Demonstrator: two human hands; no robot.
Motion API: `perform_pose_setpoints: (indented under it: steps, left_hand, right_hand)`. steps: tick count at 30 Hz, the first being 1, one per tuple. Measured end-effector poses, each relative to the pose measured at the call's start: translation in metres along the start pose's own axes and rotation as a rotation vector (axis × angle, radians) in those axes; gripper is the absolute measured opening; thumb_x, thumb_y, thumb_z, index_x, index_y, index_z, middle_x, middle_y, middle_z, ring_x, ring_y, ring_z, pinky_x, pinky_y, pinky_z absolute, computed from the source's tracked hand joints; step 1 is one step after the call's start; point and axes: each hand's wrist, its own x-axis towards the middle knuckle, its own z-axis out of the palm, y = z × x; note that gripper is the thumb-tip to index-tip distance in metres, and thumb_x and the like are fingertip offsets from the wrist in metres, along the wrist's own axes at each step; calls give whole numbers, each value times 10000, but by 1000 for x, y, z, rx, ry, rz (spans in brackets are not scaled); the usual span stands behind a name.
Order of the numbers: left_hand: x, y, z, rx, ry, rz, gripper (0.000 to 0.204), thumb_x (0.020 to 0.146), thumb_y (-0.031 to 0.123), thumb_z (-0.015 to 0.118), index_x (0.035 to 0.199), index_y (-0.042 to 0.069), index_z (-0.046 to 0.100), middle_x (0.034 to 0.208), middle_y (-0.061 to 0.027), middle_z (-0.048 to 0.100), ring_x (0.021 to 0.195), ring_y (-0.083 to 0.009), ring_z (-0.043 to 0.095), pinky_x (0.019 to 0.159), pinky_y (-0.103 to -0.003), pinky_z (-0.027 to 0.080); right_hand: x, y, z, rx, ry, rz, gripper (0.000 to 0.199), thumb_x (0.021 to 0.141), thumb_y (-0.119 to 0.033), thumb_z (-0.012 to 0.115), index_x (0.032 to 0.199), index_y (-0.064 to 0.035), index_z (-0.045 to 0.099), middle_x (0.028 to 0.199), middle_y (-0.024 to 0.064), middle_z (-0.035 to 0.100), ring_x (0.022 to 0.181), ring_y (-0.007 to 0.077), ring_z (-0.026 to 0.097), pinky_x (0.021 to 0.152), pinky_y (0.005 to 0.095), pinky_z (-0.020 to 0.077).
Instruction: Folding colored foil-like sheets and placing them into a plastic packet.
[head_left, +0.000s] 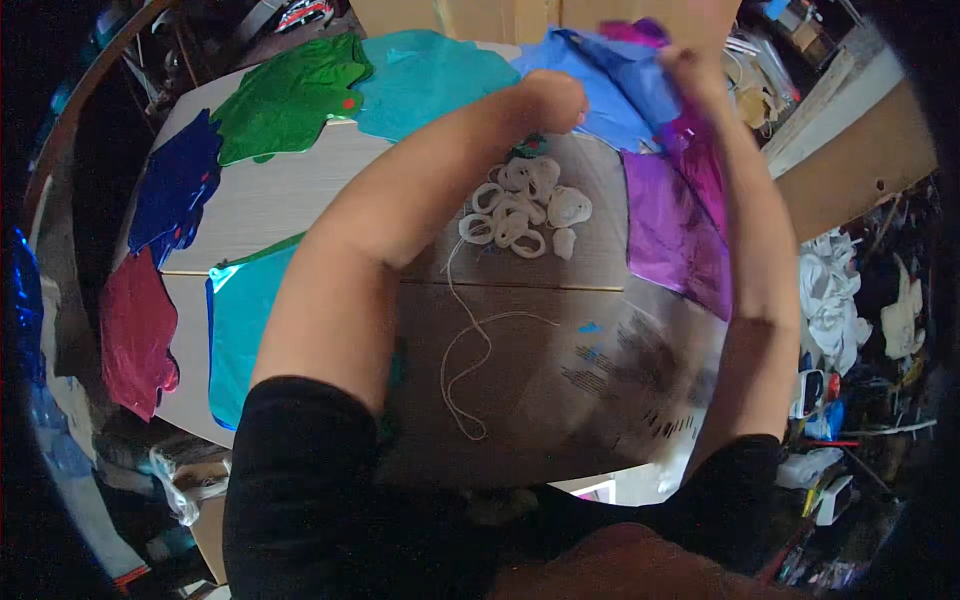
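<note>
Both my arms reach to the far side of a table. My left hand (557,101) is closed at the left edge of a shiny light-blue fabric piece (610,95), its fingertips partly hidden. At the piece's far right corner my right hand (692,72), slightly blurred, grips it. The blue fabric is rumpled and partly raised between them. Magenta and purple fabric pieces (675,225) lie below the right hand. Nearer me sits a heap of white string rings (520,205), with a loose cord (465,390) trailing from it.
Around the table (250,215) lie stacks of shiny cut fabric: teal (430,85), green (295,95), dark blue (175,185), dark red (138,335), and turquoise (245,320) beside my left arm. A clear printed plastic sheet (620,380) lies near me. Cardboard (860,190) and clutter border the right side.
</note>
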Motion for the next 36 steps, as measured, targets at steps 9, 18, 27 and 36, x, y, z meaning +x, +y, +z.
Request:
perform_pose_setpoints:
  steps: [9,18,27,36]
  left_hand:
    - [18,16,-14,81,-55,79,309,888,282,506,1028,121,729,1021,-146,694,952,-362,662,844,-490,532]
    - [17,8,-29,-25,-72,-54,385,862,426,625,1073,121,726,1083,-112,702,1012,-294,664,869,-427,539]
    - [-115,83,-144,-2128,-224,-378,1033,783,832,483,1364,-22,487,1323,-211,567,1188,-365,586,989,-544,465]
    - [-207,123,-126,-1553,-62,-821,267,864,42,689,1128,51,647,1023,-79,712,907,-189,701,803,-349,576]
  right_hand:
    - [82,108,-274,-678,730,-116,459,867,-536,633,1041,-123,736,945,169,725,925,351,698,793,427,534]
    - [-11,-28,-223,372,303,-270,365,908,-116,513,1263,-46,559,989,184,681,908,264,671,798,377,521]
    - [-253,-150,-83,-650,358,-773,311,867,-124,597,1169,-49,586,895,137,645,803,307,642,678,431,524]
    - [-407,-186,-7,-543,72,-875,356,819,-145,597,1164,-58,605,1135,120,608,1028,282,597,849,354,513]
